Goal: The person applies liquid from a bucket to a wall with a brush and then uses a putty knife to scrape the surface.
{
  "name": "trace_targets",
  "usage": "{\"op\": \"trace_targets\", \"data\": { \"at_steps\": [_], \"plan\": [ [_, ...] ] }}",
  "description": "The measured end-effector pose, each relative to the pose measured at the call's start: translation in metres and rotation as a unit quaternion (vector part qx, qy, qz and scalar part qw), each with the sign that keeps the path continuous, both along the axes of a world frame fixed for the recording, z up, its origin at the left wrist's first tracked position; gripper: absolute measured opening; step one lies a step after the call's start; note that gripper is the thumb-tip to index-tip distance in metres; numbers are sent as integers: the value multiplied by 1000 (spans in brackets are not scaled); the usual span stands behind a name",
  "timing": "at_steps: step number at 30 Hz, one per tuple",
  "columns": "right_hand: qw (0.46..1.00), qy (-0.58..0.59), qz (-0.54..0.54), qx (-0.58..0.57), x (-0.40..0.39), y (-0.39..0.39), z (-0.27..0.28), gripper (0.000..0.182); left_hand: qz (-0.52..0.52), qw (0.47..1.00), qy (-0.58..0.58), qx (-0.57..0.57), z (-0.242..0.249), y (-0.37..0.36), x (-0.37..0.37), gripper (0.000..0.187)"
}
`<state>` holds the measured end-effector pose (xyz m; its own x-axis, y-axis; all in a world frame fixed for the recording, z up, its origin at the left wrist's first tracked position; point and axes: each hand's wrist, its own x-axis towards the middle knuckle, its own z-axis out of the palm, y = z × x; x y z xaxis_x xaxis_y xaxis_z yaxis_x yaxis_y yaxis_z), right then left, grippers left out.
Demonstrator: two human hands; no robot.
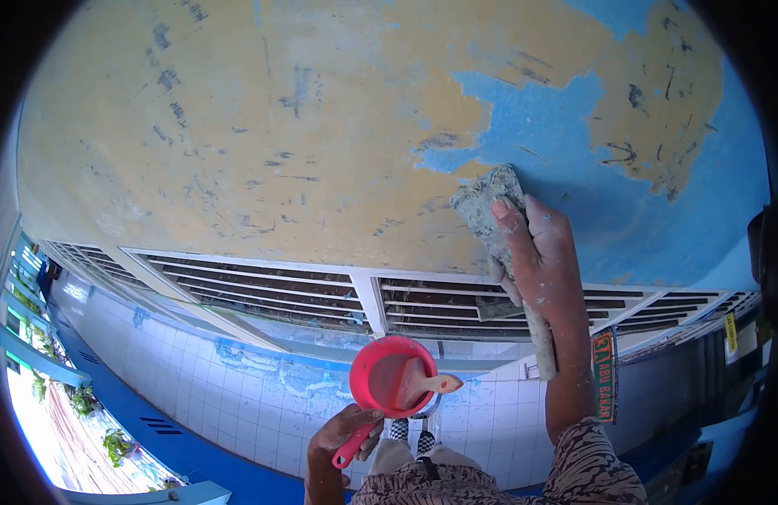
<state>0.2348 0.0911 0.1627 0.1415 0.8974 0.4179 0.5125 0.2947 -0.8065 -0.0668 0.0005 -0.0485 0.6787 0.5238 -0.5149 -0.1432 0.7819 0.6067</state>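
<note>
My right hand grips a worn scraper crusted with grey residue. Its blade lies against the wall, near the edge between bare yellowish plaster and blue paint. Its long handle runs down past my wrist. Low in the view, my left hand is closed round the pink handle of a red dipper. Inside the dipper rests a brush with a wooden handle, beside what looks like liquid.
White-framed slatted vents run below the painted wall. Far beneath are a tiled floor with blue flakes and a blue ledge. A green and orange sign hangs at the right. Plants stand at lower left.
</note>
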Motion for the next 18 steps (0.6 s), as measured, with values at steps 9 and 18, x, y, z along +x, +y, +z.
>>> {"op": "trace_targets", "data": {
  "at_steps": [9,18],
  "plan": [
    [1000,-26,11,-11,0,2,3,43,-7,1000,15,12,-9,-6,-6,37],
    [1000,10,10,-1,-11,-3,12,42,22,1000,20,4,-1,-20,-22,35]
  ]
}}
